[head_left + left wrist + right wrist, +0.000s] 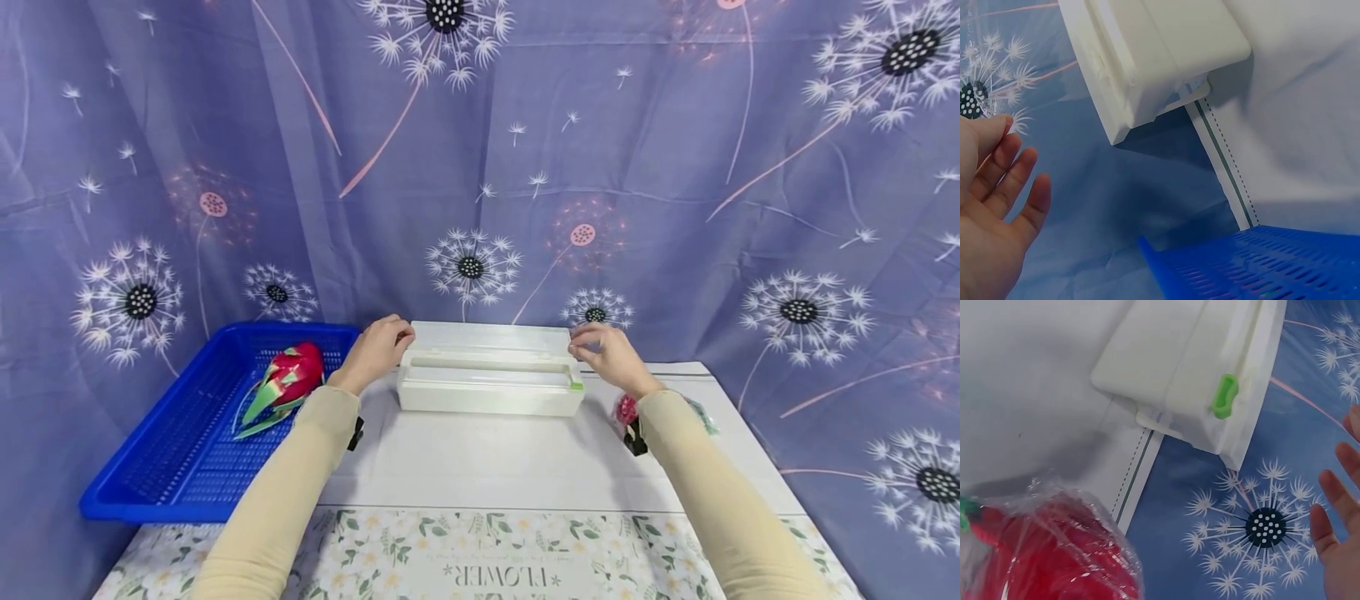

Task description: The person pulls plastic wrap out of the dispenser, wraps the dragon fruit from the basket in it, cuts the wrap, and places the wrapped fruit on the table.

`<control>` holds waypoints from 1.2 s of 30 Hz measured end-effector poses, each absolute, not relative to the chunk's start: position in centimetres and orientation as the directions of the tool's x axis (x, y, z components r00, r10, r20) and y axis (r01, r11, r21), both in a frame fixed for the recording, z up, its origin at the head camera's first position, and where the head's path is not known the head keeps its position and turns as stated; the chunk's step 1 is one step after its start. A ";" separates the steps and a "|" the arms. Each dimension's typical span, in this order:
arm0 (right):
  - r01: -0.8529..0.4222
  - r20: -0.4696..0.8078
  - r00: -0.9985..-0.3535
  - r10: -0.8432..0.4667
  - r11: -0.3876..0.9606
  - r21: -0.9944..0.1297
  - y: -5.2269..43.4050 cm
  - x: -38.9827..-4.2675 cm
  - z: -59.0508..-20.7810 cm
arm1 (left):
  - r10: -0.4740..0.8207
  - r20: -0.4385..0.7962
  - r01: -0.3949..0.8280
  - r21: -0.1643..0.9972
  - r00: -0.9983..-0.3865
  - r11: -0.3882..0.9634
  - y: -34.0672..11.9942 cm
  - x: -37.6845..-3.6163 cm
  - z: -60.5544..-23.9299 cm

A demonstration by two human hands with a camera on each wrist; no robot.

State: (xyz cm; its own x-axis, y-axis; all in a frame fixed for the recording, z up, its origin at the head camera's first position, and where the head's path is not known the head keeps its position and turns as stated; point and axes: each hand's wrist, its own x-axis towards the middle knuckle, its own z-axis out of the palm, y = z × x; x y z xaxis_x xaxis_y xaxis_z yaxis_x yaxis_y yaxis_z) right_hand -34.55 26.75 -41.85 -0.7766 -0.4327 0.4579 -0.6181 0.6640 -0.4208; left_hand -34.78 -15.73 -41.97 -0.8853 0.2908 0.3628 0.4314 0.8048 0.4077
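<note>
Your two hands, left [378,346] and right [609,354], hover open-fingered, holding nothing, at the long white plastic film-dispenser box [491,380]: probably light, rigid, smooth; grip its ends.

Two arms are seen, each covered by a long, close-fitting beige sleeve [285,492] reaching to the wrist. A small black device is strapped under each wrist [356,433]. The left hand [378,346] and right hand [611,354] are bare; no rings or gloves are seen.
</note>
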 end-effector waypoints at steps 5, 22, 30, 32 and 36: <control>-0.571 0.441 -0.814 -0.378 0.659 -0.489 26.7 -34.6 -41.1 | 0.286 0.386 0.443 0.419 -0.877 0.793 -15.8 -34.7 -41.5; -0.550 0.420 -0.826 -0.375 0.698 -0.459 26.8 -34.7 -37.9 | 0.293 0.413 0.461 0.402 -0.862 0.791 -15.7 -34.7 -38.9; -0.578 0.444 -0.803 -0.397 0.699 -0.421 26.9 -35.1 -36.5 | 0.310 0.416 0.478 0.397 -0.855 0.784 -15.6 -34.9 -37.5; -0.575 0.444 -0.805 -0.394 0.701 -0.421 26.9 -35.1 -36.1 | 0.315 0.420 0.484 0.396 -0.851 0.780 -15.7 -35.0 -37.2; -0.565 0.433 -0.814 -0.387 0.702 -0.433 26.8 -35.1 -35.6 | 0.314 0.414 0.483 0.413 -0.855 0.772 -15.9 -34.8 -36.8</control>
State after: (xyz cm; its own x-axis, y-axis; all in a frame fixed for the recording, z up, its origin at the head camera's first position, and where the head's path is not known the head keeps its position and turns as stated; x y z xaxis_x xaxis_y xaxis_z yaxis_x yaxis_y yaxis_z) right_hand -35.08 26.79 -35.59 -0.8140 -0.3871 0.4332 -0.5647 0.7024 -0.4334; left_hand -34.80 -15.95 -36.75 -0.8546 0.3139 0.4137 0.4834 0.7720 0.4128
